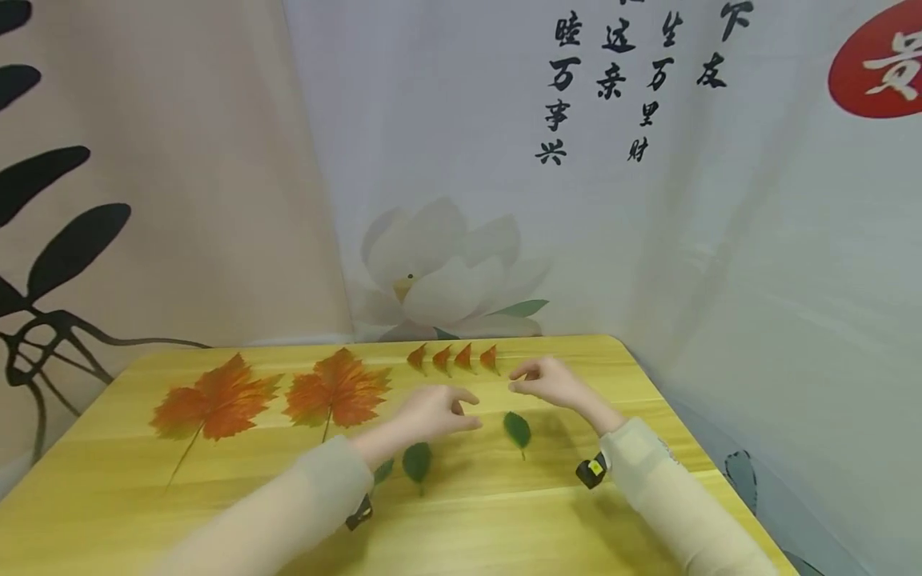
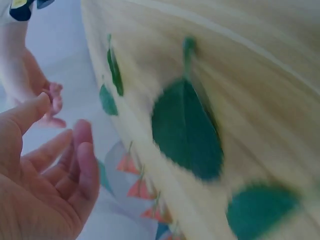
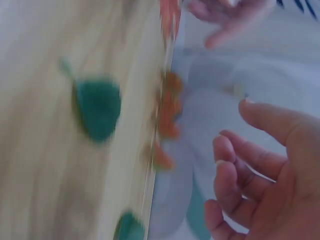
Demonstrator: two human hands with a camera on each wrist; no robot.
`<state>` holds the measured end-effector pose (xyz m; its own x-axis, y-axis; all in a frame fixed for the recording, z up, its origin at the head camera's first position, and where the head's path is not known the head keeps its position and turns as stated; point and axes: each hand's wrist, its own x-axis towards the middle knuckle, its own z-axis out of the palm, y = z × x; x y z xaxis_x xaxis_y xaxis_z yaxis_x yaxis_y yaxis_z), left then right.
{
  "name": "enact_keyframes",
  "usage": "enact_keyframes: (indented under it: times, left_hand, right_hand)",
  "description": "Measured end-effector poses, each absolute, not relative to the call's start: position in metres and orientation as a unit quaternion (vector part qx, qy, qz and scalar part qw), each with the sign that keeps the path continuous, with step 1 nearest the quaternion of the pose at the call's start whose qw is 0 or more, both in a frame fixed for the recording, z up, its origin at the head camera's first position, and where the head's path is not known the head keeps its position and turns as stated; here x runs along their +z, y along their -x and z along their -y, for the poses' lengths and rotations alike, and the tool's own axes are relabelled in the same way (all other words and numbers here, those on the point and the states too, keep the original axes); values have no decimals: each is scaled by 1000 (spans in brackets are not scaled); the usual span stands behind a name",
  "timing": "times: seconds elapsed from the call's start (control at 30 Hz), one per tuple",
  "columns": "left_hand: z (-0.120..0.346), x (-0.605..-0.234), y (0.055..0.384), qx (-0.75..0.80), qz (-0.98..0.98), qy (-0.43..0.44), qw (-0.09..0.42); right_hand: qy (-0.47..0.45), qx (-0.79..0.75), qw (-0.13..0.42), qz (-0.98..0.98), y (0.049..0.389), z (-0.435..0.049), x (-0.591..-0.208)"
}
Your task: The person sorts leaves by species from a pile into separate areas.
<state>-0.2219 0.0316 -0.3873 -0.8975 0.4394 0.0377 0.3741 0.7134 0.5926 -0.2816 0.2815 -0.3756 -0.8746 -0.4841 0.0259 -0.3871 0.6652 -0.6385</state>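
Observation:
My left hand [image 1: 461, 410] hovers over the yellow table [image 1: 108, 488] with loosely curled fingers and holds nothing; its empty palm [image 2: 45, 185] shows in the left wrist view. A green leaf [image 1: 417, 462] lies just below it, blurred in the left wrist view as the green leaf [image 2: 186, 131]. My right hand [image 1: 524, 381] floats near the back of the table, fingers relaxed and empty [image 3: 260, 175]. Another green leaf [image 1: 517, 430] lies below it, seen as a green leaf [image 3: 97, 111] from the right wrist. Both wrist views are blurred.
Two large orange maple leaves [image 1: 216, 400] [image 1: 337, 390] lie on the left half of the table. A row of several small orange leaves [image 1: 454, 358] runs along the back edge. A third green leaf [image 1: 384, 472] peeks from under my left sleeve. A printed cloth backdrop [image 1: 648, 200] hangs behind.

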Motion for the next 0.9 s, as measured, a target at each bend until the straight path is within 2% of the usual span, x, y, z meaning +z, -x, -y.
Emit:
enact_keyframes:
  times: [0.27, 0.5, 0.73, 0.9]
  left_hand:
    - [-66, -417, 240, 342, -917, -188, 82]
    - [-93, -428, 248, 362, -918, -121, 111]
    - [-115, -429, 249, 339, -929, -103, 105]
    - [-123, -430, 249, 314, -938, -106, 98]
  right_hand:
    - [208, -339, 53, -916, 312, -323, -383]
    - [181, -351, 23, -918, 329, -340, -402]
    - [148, -384, 0, -911, 340, -353, -422]
    - [119, -413, 22, -903, 345, -361, -432]
